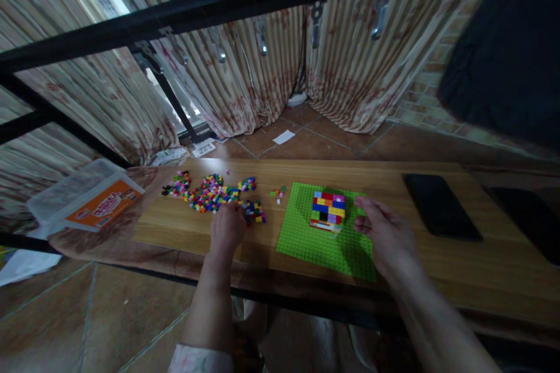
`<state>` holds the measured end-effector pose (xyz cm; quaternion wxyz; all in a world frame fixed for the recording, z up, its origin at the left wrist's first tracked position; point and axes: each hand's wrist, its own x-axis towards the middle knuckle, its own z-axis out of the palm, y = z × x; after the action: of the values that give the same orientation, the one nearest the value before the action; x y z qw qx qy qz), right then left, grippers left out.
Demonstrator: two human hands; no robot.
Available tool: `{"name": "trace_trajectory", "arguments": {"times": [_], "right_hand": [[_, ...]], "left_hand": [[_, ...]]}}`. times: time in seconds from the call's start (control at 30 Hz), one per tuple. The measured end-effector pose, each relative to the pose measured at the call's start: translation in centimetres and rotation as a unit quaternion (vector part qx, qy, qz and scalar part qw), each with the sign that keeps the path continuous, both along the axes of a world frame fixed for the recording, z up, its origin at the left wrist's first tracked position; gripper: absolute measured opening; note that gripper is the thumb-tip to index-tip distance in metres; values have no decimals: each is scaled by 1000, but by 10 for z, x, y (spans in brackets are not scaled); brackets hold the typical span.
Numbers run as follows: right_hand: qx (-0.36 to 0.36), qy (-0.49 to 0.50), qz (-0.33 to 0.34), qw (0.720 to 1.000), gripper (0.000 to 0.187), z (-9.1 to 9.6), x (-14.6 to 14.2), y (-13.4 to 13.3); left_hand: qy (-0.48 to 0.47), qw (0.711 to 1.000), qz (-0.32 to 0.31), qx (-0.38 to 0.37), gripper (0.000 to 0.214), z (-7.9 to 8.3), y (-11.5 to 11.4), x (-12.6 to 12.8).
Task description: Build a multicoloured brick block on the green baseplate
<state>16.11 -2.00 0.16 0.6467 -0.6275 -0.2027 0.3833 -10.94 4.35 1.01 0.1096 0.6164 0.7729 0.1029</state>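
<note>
A green baseplate [306, 233] lies on the wooden table [394, 175], with a small multicoloured brick block [328, 210] built on it. My right hand [385, 230] hovers just right of the block, fingers curled loosely apart, holding nothing that I can see. My left hand [227, 227] reaches into a pile of small coloured bricks [210, 192] on the left of the table, its fingers bent down into the bricks and hidden from me. A few loose bricks [277, 193] lie between the pile and the baseplate.
A clear plastic box with an orange label [87, 198] rests at the table's left end. A black phone [440, 207] and another dark flat thing [529, 215] lie on the right. A black metal frame [219, 6] crosses overhead; curtains hang behind.
</note>
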Motion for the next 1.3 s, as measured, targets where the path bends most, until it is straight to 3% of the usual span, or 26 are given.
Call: {"name": "trace_trajectory", "arguments": {"times": [0.3, 0.53, 0.73, 1.3], "right_hand": [[-24, -8, 10, 1000, 33, -2, 3, -2], [-42, -2, 9, 999, 27, -1, 0, -4], [-42, -14, 26, 999, 25, -7, 0, -2], [-22, 0, 25, 999, 37, -1, -2, -2]], "left_hand": [[-79, 997, 13, 1, 26, 4, -2, -27], [-92, 995, -23, 5, 18, 2, -6, -14], [-64, 998, -17, 22, 22, -5, -8, -4], [-16, 1000, -14, -7, 23, -8, -2, -8]]}}
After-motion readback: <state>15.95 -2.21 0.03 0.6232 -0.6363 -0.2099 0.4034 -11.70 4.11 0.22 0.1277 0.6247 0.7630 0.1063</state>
